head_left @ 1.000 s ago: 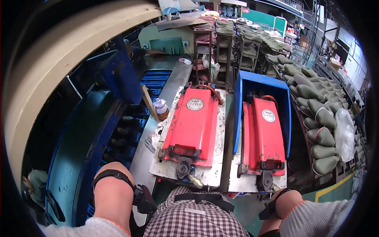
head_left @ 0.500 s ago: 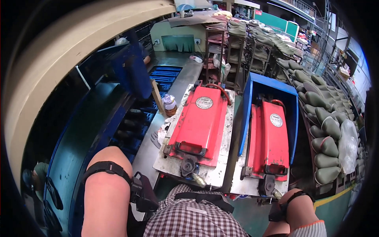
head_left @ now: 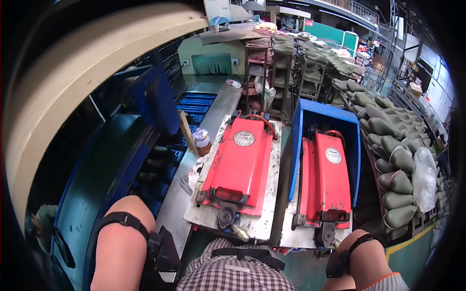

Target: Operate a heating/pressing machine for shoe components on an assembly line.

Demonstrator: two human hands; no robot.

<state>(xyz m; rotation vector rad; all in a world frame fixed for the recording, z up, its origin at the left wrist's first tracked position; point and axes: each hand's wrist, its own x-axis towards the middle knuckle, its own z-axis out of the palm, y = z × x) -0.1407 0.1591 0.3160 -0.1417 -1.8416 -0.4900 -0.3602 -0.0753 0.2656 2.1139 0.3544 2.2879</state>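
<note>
Both forearms came in from the lower edge, each with a black strap. The left forearm (head_left: 121,247) stayed low beside the long grey metal counter (head_left: 213,114), the right forearm (head_left: 364,259) just below the right-hand red flat metal press (head_left: 325,182). The hands themselves were out of the picture, so I cannot tell how open either grip was or whether it held something.

The left-hand red flat metal press (head_left: 238,167) lay ahead between the two arms, its long axis running away from the person – the black knob (head_left: 226,216) at the near end. The right arm was nearer to its own press. A blue bin wall (head_left: 297,145) stood between the presses; grey-green boot forms (head_left: 393,165) were stacked to the right.
</note>
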